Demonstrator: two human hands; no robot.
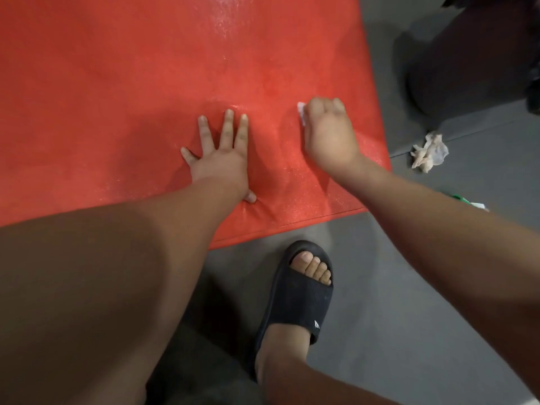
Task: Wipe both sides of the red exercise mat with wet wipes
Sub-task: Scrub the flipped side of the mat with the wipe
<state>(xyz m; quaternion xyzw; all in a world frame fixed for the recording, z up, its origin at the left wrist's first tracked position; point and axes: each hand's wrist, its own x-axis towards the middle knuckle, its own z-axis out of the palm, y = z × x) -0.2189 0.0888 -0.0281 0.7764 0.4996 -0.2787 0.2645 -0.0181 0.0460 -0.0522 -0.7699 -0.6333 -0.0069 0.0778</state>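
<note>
The red exercise mat (131, 83) lies flat on the grey floor and fills the upper left of the view; its surface glistens with wet streaks. My left hand (220, 153) presses flat on the mat with fingers spread. To its right, near the mat's right edge, my right hand (328, 133) curls its fingers round a white wet wipe (301, 112) and holds it against the mat. Only a small corner of the wipe shows past the fingers.
A crumpled used wipe (429, 152) lies on the grey floor right of the mat. A green and white item (470, 203) peeks out behind my right forearm. My foot in a black slide sandal (298, 293) stands just below the mat's near edge. A dark object (467, 59) stands at upper right.
</note>
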